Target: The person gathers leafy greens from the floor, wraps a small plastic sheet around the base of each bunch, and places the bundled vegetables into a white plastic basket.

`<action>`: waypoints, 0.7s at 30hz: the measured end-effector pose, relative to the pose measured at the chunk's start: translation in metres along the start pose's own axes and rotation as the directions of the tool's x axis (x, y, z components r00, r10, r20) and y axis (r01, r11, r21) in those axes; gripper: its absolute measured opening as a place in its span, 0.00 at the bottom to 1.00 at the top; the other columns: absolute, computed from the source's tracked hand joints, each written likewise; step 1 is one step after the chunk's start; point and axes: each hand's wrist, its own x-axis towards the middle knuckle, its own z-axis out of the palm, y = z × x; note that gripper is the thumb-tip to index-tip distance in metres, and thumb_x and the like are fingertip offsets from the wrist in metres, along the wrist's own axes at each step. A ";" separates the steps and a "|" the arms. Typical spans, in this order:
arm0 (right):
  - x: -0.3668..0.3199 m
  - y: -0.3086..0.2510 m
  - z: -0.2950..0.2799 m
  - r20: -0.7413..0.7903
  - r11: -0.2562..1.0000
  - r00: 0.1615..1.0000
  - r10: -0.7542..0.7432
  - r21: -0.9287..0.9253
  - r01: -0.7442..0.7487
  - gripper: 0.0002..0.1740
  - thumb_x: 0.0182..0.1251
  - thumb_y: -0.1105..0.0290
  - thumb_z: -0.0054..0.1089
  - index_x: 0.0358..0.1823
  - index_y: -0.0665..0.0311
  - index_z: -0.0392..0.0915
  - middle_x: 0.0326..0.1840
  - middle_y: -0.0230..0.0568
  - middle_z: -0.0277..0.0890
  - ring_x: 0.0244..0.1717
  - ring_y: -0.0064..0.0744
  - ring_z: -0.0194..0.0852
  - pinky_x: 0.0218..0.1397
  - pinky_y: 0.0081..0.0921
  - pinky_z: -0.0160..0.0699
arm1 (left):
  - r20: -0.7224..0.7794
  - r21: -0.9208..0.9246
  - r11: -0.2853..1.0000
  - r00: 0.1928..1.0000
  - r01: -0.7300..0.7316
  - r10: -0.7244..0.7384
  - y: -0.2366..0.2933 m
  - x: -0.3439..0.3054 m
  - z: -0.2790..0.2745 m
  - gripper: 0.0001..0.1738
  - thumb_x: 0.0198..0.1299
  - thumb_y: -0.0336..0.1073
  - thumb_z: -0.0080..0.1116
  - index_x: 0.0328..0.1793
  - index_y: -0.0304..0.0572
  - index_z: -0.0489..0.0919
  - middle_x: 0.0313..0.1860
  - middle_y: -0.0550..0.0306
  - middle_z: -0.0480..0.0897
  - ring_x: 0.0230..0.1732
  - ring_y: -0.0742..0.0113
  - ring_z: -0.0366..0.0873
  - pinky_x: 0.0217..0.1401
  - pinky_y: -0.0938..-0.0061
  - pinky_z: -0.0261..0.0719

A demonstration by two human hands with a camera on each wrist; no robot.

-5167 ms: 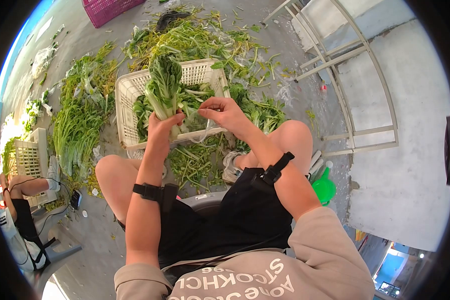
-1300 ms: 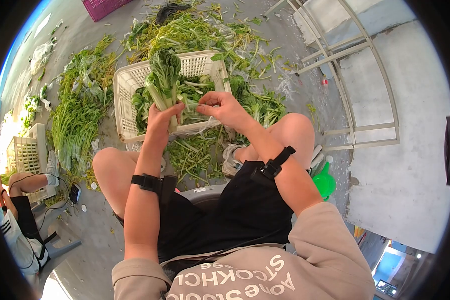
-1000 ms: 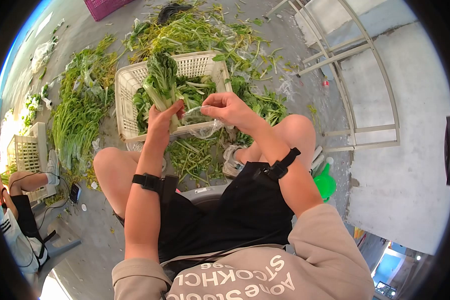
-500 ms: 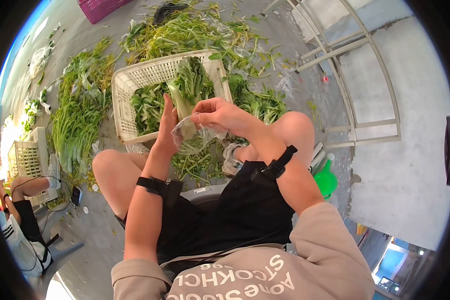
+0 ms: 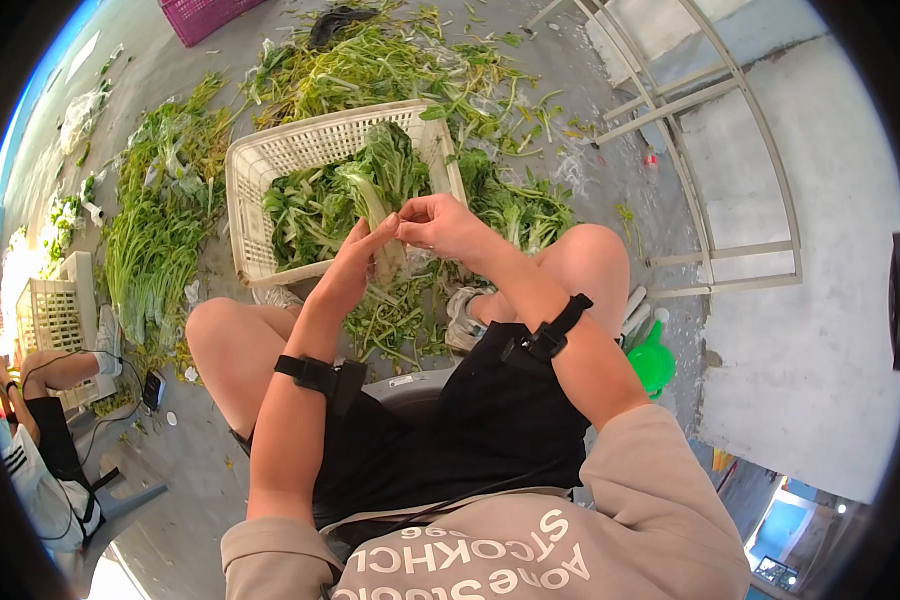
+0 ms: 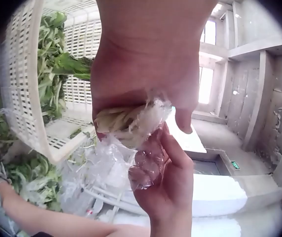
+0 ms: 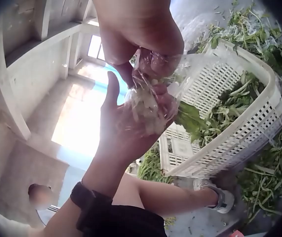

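A bunch of leafy greens (image 5: pixel 378 180) with dark crinkled leaves and thick pale stalks leans over the crate, leaves away from me. My left hand (image 5: pixel 345 265) holds it around the stalks, thumb on the near side. Clear plastic film (image 6: pixel 153 116) covers the cut stalk ends (image 6: pixel 118 121) in the left wrist view. My right hand (image 5: pixel 448 230) pinches the film beside the left thumb, fingertips right at the stalks. In the right wrist view the plastic bag (image 7: pixel 148 103) spreads between both hands. The left fingers behind the stalks are partly hidden.
A white plastic crate (image 5: pixel 250 235) with more greens (image 5: pixel 305 205) stands in front of my knees. Trimmed leaves (image 5: pixel 390 75) and greens (image 5: pixel 160 215) litter the floor around it. A metal frame (image 5: pixel 705 180) stands right, near a green plastic object (image 5: pixel 652 362). Another person (image 5: pixel 45 470) sits left.
The bunch has come down and right from its raised position, and its stalk ends now lie in the clear plastic. The right hand has drawn the film across to the left hand.
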 end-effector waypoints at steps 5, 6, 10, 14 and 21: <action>-0.003 -0.008 -0.003 -0.023 0.996 1.000 -0.015 -0.090 0.013 0.10 0.67 0.65 0.67 0.38 0.66 0.84 0.27 0.28 0.78 0.25 0.15 0.67 0.27 0.17 0.61 | 0.089 -0.132 0.991 0.996 -0.004 0.015 0.005 -0.001 0.004 0.23 0.76 0.52 0.50 0.62 0.40 0.73 0.43 0.58 0.82 0.41 0.73 0.81 0.44 0.75 0.81; -0.001 -0.005 -0.005 -0.022 0.996 1.000 -0.015 -0.090 0.013 0.10 0.67 0.65 0.67 0.38 0.66 0.84 0.27 0.28 0.78 0.25 0.15 0.67 0.27 0.17 0.61 | 0.111 -0.143 0.990 0.994 -0.005 0.021 0.002 0.001 0.002 0.23 0.76 0.51 0.51 0.62 0.40 0.73 0.42 0.58 0.82 0.40 0.73 0.81 0.43 0.76 0.81; 0.004 -0.001 -0.011 -0.025 0.992 0.999 -0.035 -0.119 0.032 0.12 0.63 0.65 0.71 0.39 0.68 0.85 0.31 0.32 0.82 0.30 0.18 0.74 0.33 0.20 0.68 | 0.128 -0.147 0.989 0.991 -0.002 0.021 0.007 -0.004 0.005 0.24 0.76 0.53 0.50 0.61 0.40 0.73 0.41 0.59 0.82 0.39 0.73 0.81 0.43 0.76 0.81; 0.004 -0.001 -0.022 -0.126 0.984 0.991 -0.053 -0.176 0.030 0.17 0.59 0.63 0.75 0.44 0.69 0.86 0.38 0.38 0.86 0.40 0.25 0.82 0.47 0.26 0.76 | 0.094 -0.126 0.992 0.996 0.004 0.008 0.010 -0.005 0.005 0.23 0.76 0.54 0.49 0.60 0.41 0.74 0.39 0.59 0.82 0.37 0.72 0.81 0.41 0.74 0.82; 0.005 -0.004 -0.024 -0.212 0.986 0.976 -0.043 -0.166 0.007 0.24 0.59 0.55 0.76 0.47 0.68 0.87 0.45 0.43 0.86 0.48 0.31 0.81 0.54 0.31 0.76 | 0.152 -0.335 0.941 0.988 0.051 0.000 0.019 -0.012 0.006 0.22 0.76 0.54 0.48 0.56 0.43 0.74 0.38 0.58 0.81 0.35 0.69 0.80 0.40 0.71 0.82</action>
